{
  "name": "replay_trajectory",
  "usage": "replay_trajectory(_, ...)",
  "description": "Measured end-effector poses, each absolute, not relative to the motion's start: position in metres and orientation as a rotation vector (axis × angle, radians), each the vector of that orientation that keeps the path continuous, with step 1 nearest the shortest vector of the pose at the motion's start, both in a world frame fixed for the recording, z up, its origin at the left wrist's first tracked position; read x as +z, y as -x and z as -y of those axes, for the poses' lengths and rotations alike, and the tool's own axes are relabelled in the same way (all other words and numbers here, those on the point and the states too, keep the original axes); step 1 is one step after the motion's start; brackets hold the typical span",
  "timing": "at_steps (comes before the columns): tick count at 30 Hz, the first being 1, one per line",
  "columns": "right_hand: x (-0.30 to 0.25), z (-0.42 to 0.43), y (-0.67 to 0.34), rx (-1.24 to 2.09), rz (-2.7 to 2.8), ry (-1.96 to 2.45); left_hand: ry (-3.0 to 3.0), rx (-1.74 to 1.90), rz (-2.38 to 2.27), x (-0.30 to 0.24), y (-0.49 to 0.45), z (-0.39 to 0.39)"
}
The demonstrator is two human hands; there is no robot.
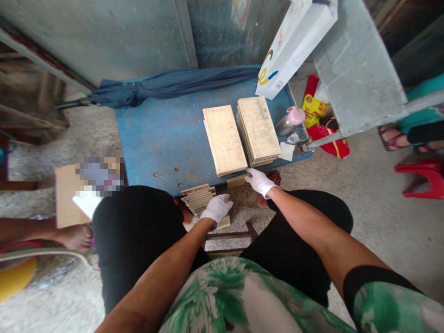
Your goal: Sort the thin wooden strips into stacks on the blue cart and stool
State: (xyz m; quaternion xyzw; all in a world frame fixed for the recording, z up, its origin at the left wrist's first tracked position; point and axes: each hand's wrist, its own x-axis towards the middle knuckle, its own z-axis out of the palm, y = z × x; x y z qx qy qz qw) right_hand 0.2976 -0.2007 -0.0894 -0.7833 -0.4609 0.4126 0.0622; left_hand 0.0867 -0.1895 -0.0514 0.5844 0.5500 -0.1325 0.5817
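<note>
My left hand (218, 208), in a white glove, is between my knees, over the right side of a leaning row of thin wooden boards (198, 199). Its fingers are partly bent and slightly apart, with nothing visible in them. My right hand (260, 181), also gloved, is at the table's front edge, its fingers closed at the right end of a thin wooden board (237, 181). Just beyond it on the blue table (159, 134) lie a pale stack of boards (225, 138) and a taller, darker-marked stack (259, 127).
A folded dark umbrella (194, 84) lies along the table's back edge. At the right are a white paper bag (294, 46), a pink-lidded bottle (292, 119) and a metal panel (360, 64). A red stool (421, 178) and another person's foot (393, 138) are farther right. Cardboard (67, 196) lies left.
</note>
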Motion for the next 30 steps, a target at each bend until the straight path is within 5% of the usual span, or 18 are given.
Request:
replay_trajectory(15,0.010,0.176,-0.297,1.195,2.054,2.338,-1.418,-0.217,-1.368,-0.015,-0.077,0.156)
replay_trajectory(30,0.022,0.137,-0.267,0.981,1.560,2.302,-1.823,-0.215,-1.310,0.030,-0.085,0.056)
